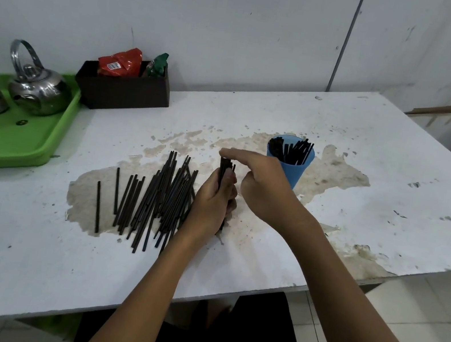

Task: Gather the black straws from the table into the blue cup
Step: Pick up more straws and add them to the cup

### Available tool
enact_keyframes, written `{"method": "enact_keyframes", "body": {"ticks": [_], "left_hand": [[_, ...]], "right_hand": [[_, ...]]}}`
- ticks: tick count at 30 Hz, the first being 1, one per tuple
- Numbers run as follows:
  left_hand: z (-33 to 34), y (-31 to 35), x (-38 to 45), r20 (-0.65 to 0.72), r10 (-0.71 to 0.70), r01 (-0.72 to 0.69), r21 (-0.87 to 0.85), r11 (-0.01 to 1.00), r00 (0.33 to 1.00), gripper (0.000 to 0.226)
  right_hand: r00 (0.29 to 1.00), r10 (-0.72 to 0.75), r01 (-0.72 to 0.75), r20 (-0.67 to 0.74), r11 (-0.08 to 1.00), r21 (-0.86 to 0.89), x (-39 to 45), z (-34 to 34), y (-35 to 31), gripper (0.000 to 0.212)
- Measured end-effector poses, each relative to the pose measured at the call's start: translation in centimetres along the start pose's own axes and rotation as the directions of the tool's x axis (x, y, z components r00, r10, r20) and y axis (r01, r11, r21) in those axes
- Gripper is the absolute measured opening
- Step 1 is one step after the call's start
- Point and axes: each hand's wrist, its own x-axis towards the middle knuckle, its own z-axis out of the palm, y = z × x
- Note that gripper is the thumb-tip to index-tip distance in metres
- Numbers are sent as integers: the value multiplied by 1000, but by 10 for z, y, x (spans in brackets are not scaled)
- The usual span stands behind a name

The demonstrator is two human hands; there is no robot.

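Where the left hand [213, 199] grips: upright straw bundle [225, 167], right hand [260, 186] atop.

Loose straws [152, 200] on table [364, 195], left of left hand [211, 201] fingers. Bundle [226, 168] upright in those fingers, right hand [258, 182] fingertips seemingly on its top. Cup [291, 159] just behind right-hand fingers, straws inside.

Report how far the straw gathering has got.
Done: a batch of black straws already stands in the blue cup. In hand: the left hand grips an upright bundle of straws, and the right hand rests its fingers on the bundle's top. Left: a large pile of straws still lies on the table.
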Motion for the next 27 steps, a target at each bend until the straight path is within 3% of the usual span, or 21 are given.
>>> {"method": "enact_keyframes", "body": {"ticks": [3,7,10,16,20,27], "left_hand": [[-1,5,2,-18,-45,43,-99,994,999,35],[1,9,7,-81,-113,94,-211,973,990,35],[4,15,12,-125,-78,44,-259,965,989,33],[15,48,33,-97,-42,0,-399,917,994,31],[24,74,47,-96,23,-63,-430,901,995,30],[44,115,62,-127,155,-191,-357,914,980,34]], "right_hand": [[970,-136,147,-201,988,43,-8,-6,-5,57],[748,-337,296,-571,940,-167,-24,-16,5,29],[650,-355,245,-672,935,-256,-35,-19,23,20],[666,-61,5,-744,997,-77,-44,-12,69,33],[662,71,-21,-746,997,75,-48,-9,75,46],[768,259,-141,-585,960,240,-43,-9,87,72]]}}
